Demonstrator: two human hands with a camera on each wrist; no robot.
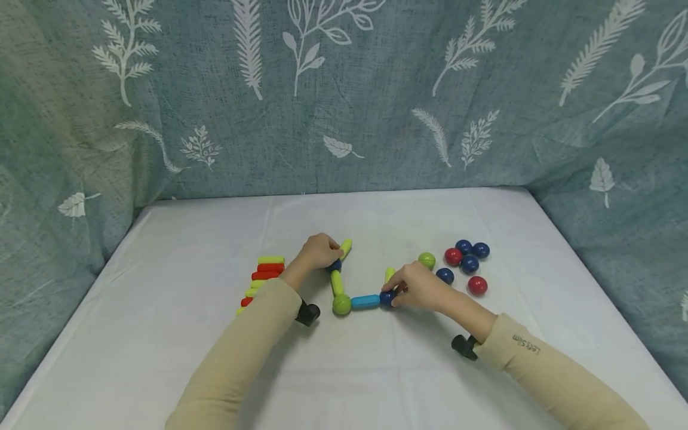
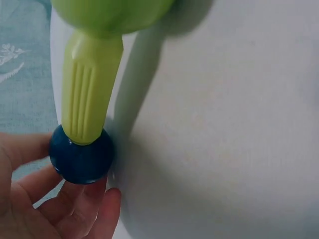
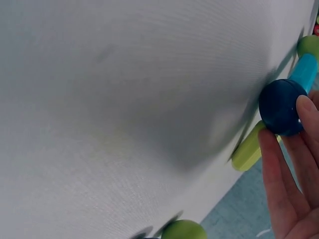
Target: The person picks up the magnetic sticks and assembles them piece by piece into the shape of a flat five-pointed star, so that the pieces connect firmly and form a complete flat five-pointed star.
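A joined chain of rods and balls lies on the white-covered table. My left hand [image 1: 318, 251] grips a dark blue ball [image 2: 81, 157] on its left side. One yellow-green rod [image 2: 88, 89] links that ball to a green ball [image 1: 341, 304]; another yellow-green rod [image 1: 346, 248] points away beyond my fingers. From the green ball a light blue rod [image 1: 365, 301] runs right to a second dark blue ball [image 3: 281, 107], pinched by my right hand [image 1: 419, 288]. A yellow-green rod [image 3: 247, 149] extends from beside this ball, partly hidden by my fingers.
Red and yellow-green rods [image 1: 267, 267] lie in a column at left, partly behind my left forearm. Right of my right hand are a loose green ball [image 1: 427, 260], red balls [image 1: 477, 285] and several dark blue balls [image 1: 470, 264]. A leaf-patterned curtain [image 1: 344, 119] hangs behind the table.
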